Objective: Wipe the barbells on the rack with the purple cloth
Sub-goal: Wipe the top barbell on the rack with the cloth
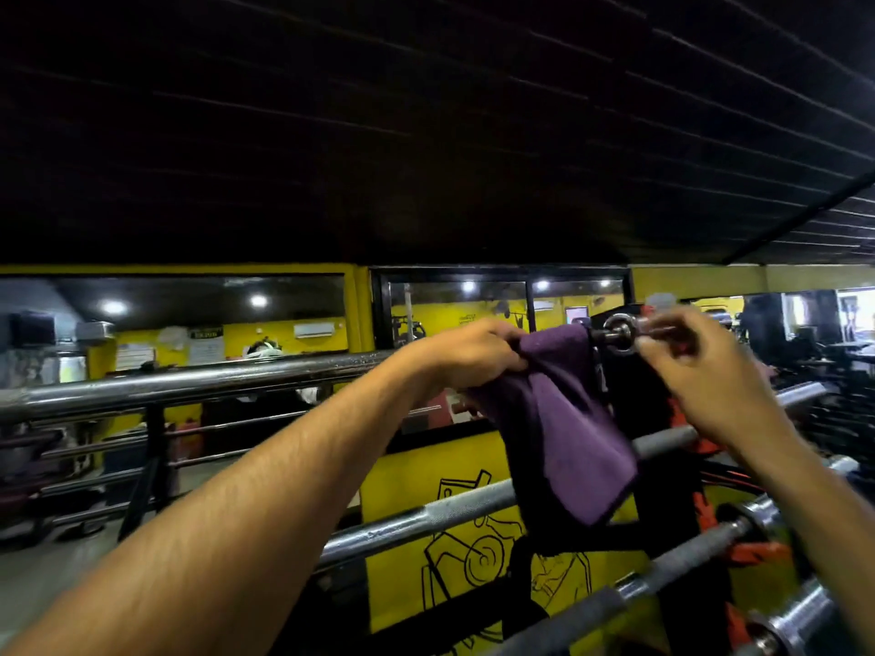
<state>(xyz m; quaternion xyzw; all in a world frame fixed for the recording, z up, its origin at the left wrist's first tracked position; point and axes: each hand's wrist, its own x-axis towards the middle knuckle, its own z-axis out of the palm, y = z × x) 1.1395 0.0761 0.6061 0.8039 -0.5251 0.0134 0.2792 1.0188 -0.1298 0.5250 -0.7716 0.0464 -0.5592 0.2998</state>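
Left hand (pixel 473 352) raised to the topmost chrome steel barbell (pixel 199 383) on the black metal barbell rack (pixel 634 409). Fingers curled, gripping a bunched fold of the purple microfibre cloth (pixel 563 419) against the bar near its right end. The cloth drapes over the bar there and hangs down in front of the rack's black upright, its lower corner reaching past the next bar down.

Right hand (pixel 700 376) just beside the top barbell's chrome collar and sleeve end (pixel 620 333), at the rack's upper right. Fingers bent around the sleeve stub; motion blur here, so whether they actually clasp it or only touch it — cannot tell.

Top barbell runs long and level toward the left edge of the view. Below it, several more knurled steel bars (pixel 426 518) lie on the rack's lower tiers, stepping down toward the near right corner, with thick chrome sleeves (pixel 800 613) at their right ends. Orange-red clips or hooks (pixel 757 551) show between the bars on the rack's right side.

Behind the rack: a yellow wall panel with black line drawing (pixel 454 551), wall mirrors (pixel 189 319) above, a dark slatted ceiling (pixel 426 111).
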